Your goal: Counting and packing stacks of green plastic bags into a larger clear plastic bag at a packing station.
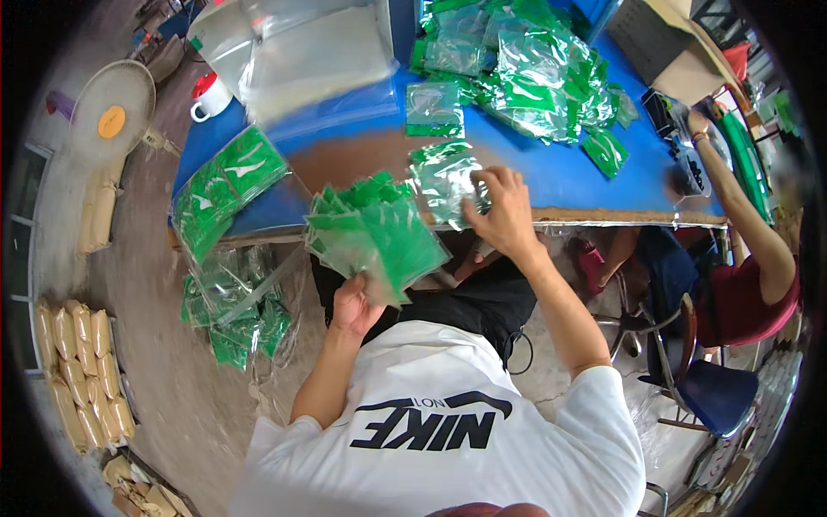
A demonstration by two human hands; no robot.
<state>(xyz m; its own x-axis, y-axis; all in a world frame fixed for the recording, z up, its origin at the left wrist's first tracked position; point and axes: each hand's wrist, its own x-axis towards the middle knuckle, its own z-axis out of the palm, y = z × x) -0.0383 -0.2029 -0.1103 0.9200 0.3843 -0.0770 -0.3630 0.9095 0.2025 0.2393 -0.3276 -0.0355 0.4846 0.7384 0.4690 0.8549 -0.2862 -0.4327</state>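
My left hand [355, 308] is closed on the lower corner of a fanned-out stack of green packets [379, 233] in clear plastic, held up in front of the table edge. At the table's near edge, my right hand [504, 211] curls its thumb and fingers on the right side of a shiny clear-and-green packet [444, 183]. Just beyond it lies another flat clear packet [433, 108] with green borders. Farther back rises a large heap of similar packets [543, 73].
Left on the blue table [345, 129] lie a green-filled bag [228, 185], clear plastic sheets [323, 65] and a red-and-white mug [211, 96]. Below hangs a bag of green packets [241, 319]. A fan [112, 108] stands left. A co-worker's arm [741, 185] reaches over the right end, near a cardboard box [659, 43].
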